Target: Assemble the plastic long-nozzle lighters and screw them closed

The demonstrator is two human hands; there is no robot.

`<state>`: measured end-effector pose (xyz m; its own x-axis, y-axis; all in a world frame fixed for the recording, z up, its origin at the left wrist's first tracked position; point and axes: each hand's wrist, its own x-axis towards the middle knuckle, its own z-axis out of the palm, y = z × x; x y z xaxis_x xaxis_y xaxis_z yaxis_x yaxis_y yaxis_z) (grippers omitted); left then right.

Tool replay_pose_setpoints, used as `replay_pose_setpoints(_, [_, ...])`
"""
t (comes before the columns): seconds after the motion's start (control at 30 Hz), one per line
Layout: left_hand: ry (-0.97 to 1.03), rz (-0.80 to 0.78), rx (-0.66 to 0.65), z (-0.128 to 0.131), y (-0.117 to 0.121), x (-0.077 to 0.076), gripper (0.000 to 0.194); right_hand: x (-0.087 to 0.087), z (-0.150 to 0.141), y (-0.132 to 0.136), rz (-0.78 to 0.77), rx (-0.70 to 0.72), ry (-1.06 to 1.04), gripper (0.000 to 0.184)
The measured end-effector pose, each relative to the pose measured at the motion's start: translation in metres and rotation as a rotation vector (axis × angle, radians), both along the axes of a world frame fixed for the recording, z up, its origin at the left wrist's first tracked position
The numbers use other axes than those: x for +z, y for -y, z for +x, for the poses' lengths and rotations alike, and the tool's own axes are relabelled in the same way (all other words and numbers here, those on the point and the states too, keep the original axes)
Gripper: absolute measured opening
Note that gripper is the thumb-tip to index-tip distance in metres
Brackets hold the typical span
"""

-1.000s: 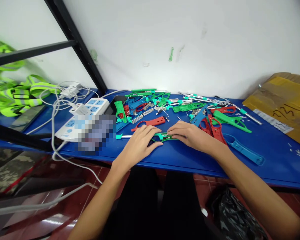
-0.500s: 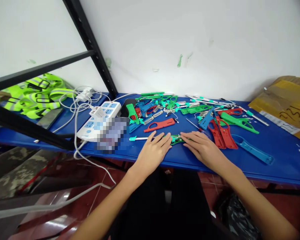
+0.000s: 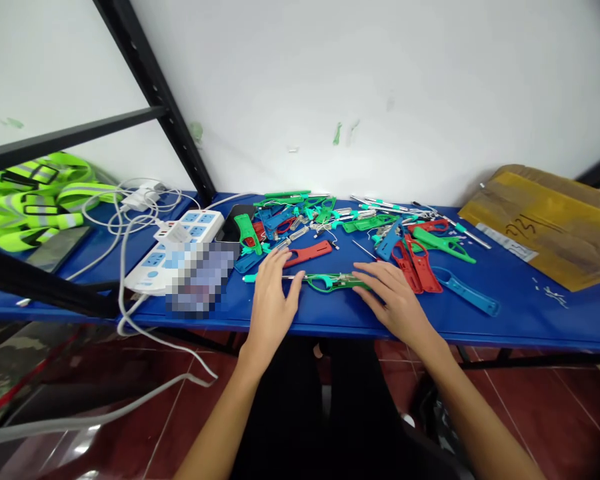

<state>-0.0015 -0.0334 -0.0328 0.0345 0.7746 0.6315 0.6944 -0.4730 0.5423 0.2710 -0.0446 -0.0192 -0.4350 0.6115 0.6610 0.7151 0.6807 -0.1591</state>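
Green casing (image 3: pixel 344 285) crosswise, rod (image 3: pixel 294 277) leftward

The counter (image 3: pixel 330 313) has a smooth, slightly glossy painted surface. The handle shells (image 3: pixel 423 268) look like plastic, the rods (image 3: pixel 473 237) shiny metal. The box (image 3: pixel 545 220) is cardboard under glossy tape; the straps (image 3: pixel 45 207) are woven cloth with matt bands.

Carton (image 3: pixel 575 227) on bench (image 3: pixel 520 303), well R of right grip (image 3: pixel 395 303): dark handwritten no. on tape, approx "731", 1st char unclear. White label (image 3: pixel 505 241) on same carton: print too small to read. Pixelated screen (image 3: pixel 203 273), L of left grip (image 3: pixel 273 297): n/a.
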Motion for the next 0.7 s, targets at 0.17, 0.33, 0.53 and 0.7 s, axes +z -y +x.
replay_pose_setpoints(0.17, [-0.22, -0.029, -0.114, 0.003, 0.001, -0.004, 0.043, 0.001, 0.016, 0.017, 0.158, -0.217, 0.009, 0.022])
replay_pose_setpoints(0.33, [-0.28, 0.042, -0.153, 0.005, 0.005, -0.004, 0.026, 0.005, 0.095, 0.018, 0.098, -0.61, -0.06, 0.027])
replay_pose_setpoints(0.53, [-0.299, 0.032, -0.145, 0.006, 0.003, -0.005, 0.019, 0.037, 0.179, -0.044, -0.204, -0.614, 0.015, 0.011])
replay_pose_setpoints(0.7, [-0.224, -0.038, -0.173, 0.003, 0.002, -0.004, 0.019, 0.048, 0.178, -0.099, -0.392, -0.504, 0.115, 0.033])
